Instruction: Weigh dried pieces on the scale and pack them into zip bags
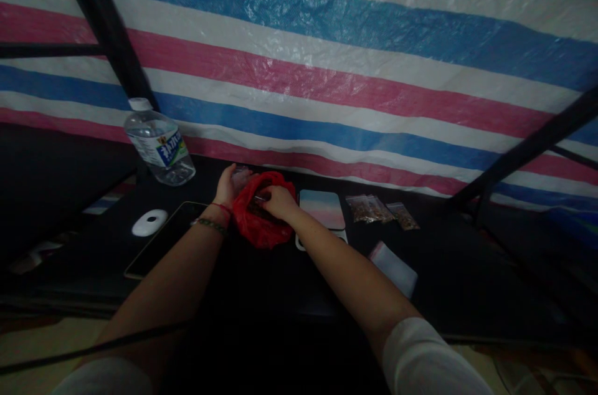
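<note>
Both hands are at the red plastic bag (259, 220) on the dark bench (467, 283). Left hand (232, 185) grips its far-left edge, holding something small and clear, hard to make out. Right hand (276, 200) is curled into its opening, fingertips hidden. Small filled zip bags (379, 210) sit to the bag's right.

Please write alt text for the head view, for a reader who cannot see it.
Two bare hands work at a red bag on a dark table: the right hand reaches into its opening, the left hand holds something small and clear beside it. Around lie a water bottle, a white mouse, small filled packets and a striped tarp behind.
</note>
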{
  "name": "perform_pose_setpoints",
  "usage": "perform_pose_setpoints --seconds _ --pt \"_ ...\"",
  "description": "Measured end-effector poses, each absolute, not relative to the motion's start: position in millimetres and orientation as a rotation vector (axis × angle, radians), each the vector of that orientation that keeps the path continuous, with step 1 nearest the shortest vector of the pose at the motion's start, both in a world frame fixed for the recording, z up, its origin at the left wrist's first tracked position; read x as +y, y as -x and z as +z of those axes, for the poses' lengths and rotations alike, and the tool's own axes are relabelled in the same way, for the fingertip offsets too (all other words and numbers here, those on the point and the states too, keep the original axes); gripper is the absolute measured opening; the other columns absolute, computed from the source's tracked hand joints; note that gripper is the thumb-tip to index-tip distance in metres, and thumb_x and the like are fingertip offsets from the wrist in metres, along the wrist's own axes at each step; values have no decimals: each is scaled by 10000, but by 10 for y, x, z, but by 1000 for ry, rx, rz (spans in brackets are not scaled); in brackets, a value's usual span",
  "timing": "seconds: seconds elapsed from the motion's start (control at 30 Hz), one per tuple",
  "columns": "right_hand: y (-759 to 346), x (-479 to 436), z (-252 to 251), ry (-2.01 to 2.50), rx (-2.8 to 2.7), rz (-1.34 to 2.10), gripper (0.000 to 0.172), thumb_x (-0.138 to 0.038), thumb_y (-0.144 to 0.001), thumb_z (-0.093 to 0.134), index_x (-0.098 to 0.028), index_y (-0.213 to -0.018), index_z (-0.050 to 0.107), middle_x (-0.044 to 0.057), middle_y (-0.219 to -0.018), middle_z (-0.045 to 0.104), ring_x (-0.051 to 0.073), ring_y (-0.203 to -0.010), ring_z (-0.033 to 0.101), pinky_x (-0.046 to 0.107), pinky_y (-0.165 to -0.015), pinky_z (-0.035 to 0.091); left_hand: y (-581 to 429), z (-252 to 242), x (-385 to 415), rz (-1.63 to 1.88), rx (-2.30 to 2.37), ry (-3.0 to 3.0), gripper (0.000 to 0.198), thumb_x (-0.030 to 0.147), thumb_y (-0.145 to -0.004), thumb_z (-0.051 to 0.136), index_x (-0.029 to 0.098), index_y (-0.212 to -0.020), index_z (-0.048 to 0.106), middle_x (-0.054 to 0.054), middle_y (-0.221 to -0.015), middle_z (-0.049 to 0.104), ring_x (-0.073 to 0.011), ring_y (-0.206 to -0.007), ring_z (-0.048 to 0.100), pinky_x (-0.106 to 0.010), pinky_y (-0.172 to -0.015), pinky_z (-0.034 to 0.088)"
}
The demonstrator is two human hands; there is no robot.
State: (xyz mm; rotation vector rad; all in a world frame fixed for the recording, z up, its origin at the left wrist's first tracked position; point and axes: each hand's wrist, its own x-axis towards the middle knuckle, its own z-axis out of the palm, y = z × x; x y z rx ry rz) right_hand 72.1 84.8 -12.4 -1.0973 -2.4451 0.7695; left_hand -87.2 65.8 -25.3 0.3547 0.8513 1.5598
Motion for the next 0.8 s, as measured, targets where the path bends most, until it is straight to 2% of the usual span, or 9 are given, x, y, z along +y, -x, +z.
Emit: perform_pose_setpoints --seconds 0.13,0.27,0.33,0.53,0.8 --pt "-741 843 -164 1091 -2361 881 193 -179 -723 703 -167 -916 695 46 -918 715 173 -853 653 273 -787 481 876 -245 649 1562 841 -318 418 554 -762 518 161 -883 594 -121 -832 691 -286 -719 667 -450 -675 555" --pt "-802 815 -148 1021 -2195 1044 390 -110 -632 742 -184 -1005 653 18 -972 697 159 -886 647 279 -818 495 871 -228 641 1628 850 -281 397 559 -768 508 178 -847 589 -124 -822 685 -273 -721 662 -439 -660 556" --pt "-840 793 -121 965 -2131 1121 432 -96 -628 735 -190 -1038 635 9 -992 691 151 -896 648 282 -833 498 864 -207 631 1662 861 -270 380 551 -769 515 183 -833 584 -123 -819 681 -267 -732 660 -423 -657 556" --pt "-957 749 -19 920 -2041 1108 396 -80 -656 695 -186 -1030 619 19 -1050 678 151 -959 641 305 -902 480 867 -161 631 1716 891 -260 361 519 -800 488 170 -833 576 -101 -796 669 -219 -683 638 -356 -597 539" --pt "-1272 627 176 850 -2022 954 377 -93 -658 684 -181 -1018 615 33 -1065 660 166 -1000 612 326 -928 455 840 -195 669 1959 1075 -453 272 439 -828 500 171 -833 547 0 -671 592 -119 -509 546 -240 -512 465"
